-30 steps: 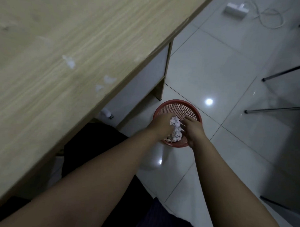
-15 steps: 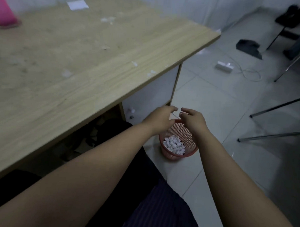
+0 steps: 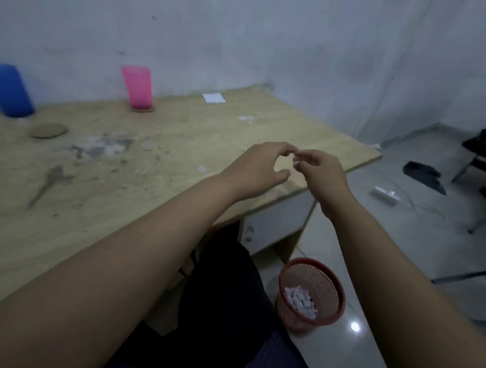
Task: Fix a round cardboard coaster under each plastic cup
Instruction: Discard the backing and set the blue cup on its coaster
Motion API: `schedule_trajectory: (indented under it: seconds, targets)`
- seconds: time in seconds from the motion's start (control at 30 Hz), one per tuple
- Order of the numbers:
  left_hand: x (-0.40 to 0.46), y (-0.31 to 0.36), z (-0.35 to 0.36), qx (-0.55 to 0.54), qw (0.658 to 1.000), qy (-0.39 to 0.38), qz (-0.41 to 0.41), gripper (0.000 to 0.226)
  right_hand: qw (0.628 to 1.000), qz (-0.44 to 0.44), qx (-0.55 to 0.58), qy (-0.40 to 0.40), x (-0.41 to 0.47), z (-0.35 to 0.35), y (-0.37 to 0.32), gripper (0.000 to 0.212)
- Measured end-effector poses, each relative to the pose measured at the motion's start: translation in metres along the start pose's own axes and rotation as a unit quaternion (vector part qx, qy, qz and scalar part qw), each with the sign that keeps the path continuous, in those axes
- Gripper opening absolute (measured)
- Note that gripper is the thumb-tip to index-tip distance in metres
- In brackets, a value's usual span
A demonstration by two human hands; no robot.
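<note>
Hovering above the near right part of the worktop [image 3: 160, 164], both hands are meeting fingertip to fingertip in the head view — the left hand [image 3: 260, 168] with fingers loosely curved and thumb apart, holding nothing visible, the right hand [image 3: 318, 170] with fingers gently curled toward it; whether a tiny scrap is pinched between them I cannot tell.

Taking the pink cup [image 3: 137, 88] as the landmark: it is standing upright at the back of the worktop, already sitting on a round cardboard coaster [image 3: 142, 109] whose rim is peeking out under its base. Left of the pink cup, well apart, the blue cup [image 3: 11, 91] is leaning in the picture at the frame's edge, with no coaster showing beneath it. The loose coaster [image 3: 48, 130] is lying flat in front of and left of the pink cup, just beside the blue cup's base and nearer the person.

So the remaining work is lying far to the left of both hands and further back — the left hand is the nearer one, and I judge it the likelier to reach across. A flat disc has no long axis, so any approach direction would be serving equally.

Right of the pink cup, on the floor below the worktop's edge, a red mesh bin [image 3: 312, 293] is holding white paper scraps [image 3: 300, 297].
</note>
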State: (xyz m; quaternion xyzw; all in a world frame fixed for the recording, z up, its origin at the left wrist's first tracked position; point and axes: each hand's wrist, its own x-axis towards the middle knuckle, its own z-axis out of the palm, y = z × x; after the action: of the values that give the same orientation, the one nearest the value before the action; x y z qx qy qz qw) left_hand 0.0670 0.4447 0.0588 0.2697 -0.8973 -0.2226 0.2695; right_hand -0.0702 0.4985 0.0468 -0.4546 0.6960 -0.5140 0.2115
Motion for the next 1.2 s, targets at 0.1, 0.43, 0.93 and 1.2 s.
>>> schedule_trajectory:
  seconds: [0.1, 0.43, 0.93, 1.2]
  targets:
    - [-0.014, -0.019, -0.041, 0.038, 0.998, 0.039, -0.019, 0.045, 0.997, -0.061, 0.000, -0.051, 0.008, 0.035, -0.038, 0.025]
    - [-0.101, -0.109, -0.153, 0.113, 0.963, 0.165, -0.181, 0.047, 0.952, -0.221, -0.052, -0.205, 0.010, 0.181, -0.128, 0.032]
    - [-0.156, -0.241, -0.221, 0.112, 0.893, 0.295, -0.320, 0.042, 0.915, -0.278, -0.089, -0.277, 0.033, 0.345, -0.161, 0.034]
    - [-0.125, -0.322, -0.231, 0.100, 0.867, 0.307, -0.380, 0.051, 0.920, -0.235, -0.091, -0.299, 0.081, 0.403, -0.152, 0.034]
